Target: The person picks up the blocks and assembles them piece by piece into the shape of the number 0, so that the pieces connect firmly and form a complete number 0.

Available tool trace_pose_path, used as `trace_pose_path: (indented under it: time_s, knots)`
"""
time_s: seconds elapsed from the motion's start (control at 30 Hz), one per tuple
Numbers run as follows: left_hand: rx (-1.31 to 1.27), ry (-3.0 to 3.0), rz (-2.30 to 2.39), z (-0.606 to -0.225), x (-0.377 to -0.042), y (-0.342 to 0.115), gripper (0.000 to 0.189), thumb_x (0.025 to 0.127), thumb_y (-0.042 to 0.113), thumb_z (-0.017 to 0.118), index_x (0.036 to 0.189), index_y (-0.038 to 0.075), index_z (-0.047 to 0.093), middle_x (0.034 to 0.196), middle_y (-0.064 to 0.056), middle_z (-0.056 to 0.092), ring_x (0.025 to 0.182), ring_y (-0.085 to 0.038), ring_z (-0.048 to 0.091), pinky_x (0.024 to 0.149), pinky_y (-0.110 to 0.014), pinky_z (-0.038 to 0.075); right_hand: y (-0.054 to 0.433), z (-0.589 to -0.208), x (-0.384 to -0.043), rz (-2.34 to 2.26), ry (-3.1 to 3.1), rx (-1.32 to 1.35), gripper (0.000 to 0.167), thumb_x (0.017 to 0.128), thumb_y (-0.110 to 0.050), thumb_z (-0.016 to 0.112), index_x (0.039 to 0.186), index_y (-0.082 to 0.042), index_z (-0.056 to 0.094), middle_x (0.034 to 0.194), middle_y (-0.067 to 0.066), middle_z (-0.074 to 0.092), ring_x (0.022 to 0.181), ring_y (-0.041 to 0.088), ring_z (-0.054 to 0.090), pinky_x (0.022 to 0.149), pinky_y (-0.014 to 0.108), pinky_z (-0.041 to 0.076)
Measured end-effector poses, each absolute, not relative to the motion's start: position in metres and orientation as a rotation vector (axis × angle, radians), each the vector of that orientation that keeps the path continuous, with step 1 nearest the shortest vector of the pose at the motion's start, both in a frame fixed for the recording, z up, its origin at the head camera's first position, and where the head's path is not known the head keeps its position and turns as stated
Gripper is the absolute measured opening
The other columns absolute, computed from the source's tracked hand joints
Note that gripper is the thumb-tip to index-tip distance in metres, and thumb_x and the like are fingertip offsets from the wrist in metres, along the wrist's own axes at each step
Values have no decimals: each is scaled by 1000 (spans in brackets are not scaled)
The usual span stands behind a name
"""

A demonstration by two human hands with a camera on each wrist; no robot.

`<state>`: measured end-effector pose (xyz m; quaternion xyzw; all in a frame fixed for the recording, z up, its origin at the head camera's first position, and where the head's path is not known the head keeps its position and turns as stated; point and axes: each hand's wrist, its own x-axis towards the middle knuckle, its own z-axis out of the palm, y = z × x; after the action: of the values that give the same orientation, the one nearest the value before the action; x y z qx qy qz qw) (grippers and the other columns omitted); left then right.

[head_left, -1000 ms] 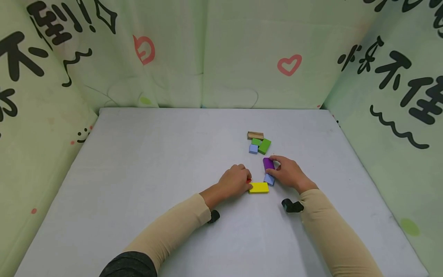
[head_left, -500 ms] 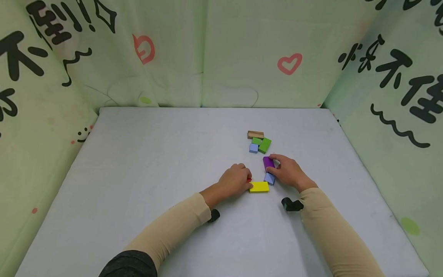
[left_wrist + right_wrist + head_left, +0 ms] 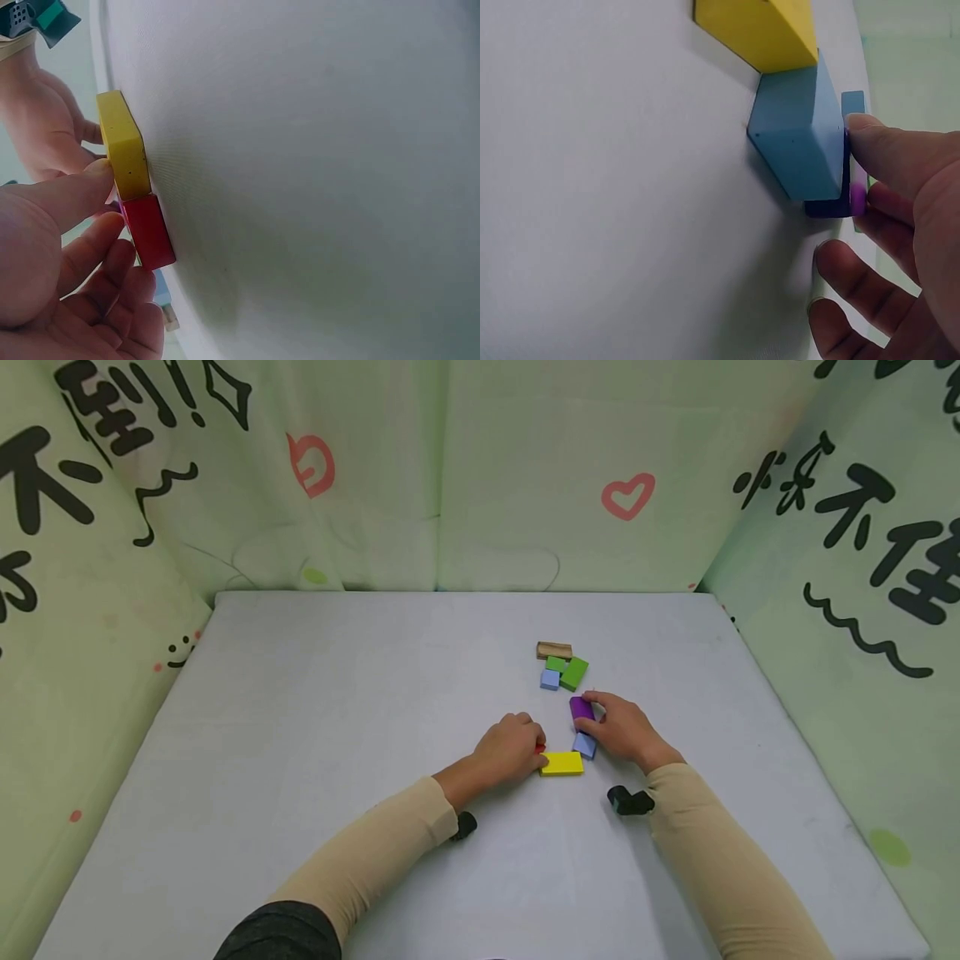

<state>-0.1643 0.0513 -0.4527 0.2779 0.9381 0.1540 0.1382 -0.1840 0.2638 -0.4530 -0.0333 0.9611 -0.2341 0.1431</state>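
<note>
My left hand (image 3: pixel 512 748) bends over a red block (image 3: pixel 150 232), which its fingers grip near the far end. The thumb of that hand presses the yellow block (image 3: pixel 123 142), whose end meets the red one. My right hand (image 3: pixel 625 727) pinches a purple block (image 3: pixel 581 708) between thumb and fingers. Between purple and yellow lies a blue block (image 3: pixel 798 131), its corner against the yellow block in the right wrist view. In the head view the left fingers hide most of the red block.
Just beyond the purple block sit a small blue block (image 3: pixel 550 680), a small green block (image 3: pixel 555 663) and a longer green block (image 3: pixel 574 674). A brown wood-grain block (image 3: pixel 553 651) lies behind them. Printed green curtains (image 3: pixel 517 477) enclose the white table (image 3: pixel 337 693).
</note>
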Motion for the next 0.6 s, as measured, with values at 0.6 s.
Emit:
trace_pose_path:
  time_s: [0.6]
  knots:
    - [783, 2708, 470, -454, -164, 52, 30, 94, 33, 71, 116, 12, 71, 105, -2, 61, 91, -16, 51, 78, -23, 47, 262, -453, -184, -643, 2764, -89, 62, 99, -30, 64, 148, 0, 43, 137, 27, 53, 109, 39, 56, 100, 54, 45]
